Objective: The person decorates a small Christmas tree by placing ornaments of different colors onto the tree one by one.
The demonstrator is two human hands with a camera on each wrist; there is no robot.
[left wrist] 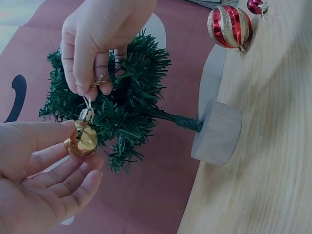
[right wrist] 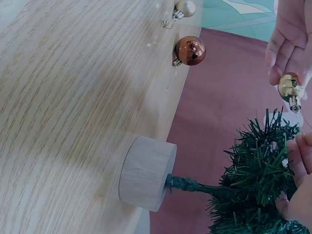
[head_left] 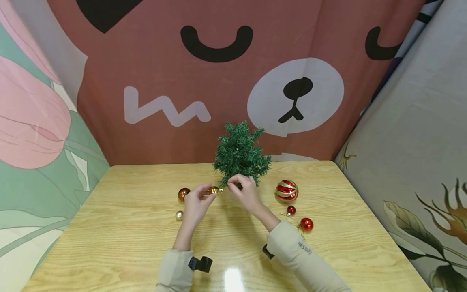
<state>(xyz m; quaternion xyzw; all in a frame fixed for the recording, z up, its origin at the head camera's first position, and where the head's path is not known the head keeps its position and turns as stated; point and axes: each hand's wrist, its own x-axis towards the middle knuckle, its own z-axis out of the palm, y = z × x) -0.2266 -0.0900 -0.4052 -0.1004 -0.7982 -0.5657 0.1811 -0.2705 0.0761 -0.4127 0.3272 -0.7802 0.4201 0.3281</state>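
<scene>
My left hand (head_left: 197,206) pinches a shiny gold bauble (left wrist: 83,139) between thumb and fingers, its cap turned toward the tree. With thumb and fingertips my right hand (head_left: 247,194) pinches the thin gold string (left wrist: 87,101) tied to that cap. Both hands are at the front of a small green artificial Christmas tree (head_left: 238,152), close to its branches. The tree stands upright on a round pale wooden base (left wrist: 218,132), which the head view largely hides behind the right hand.
Left of the tree lie a copper bauble (head_left: 183,194) and a small pale gold bauble (head_left: 179,215). To the right are a red-and-gold striped bauble (head_left: 286,190), a small red bauble (head_left: 291,210) and a larger red one (head_left: 306,224). Printed cloth (head_left: 164,142) hangs behind the wooden table (head_left: 127,227).
</scene>
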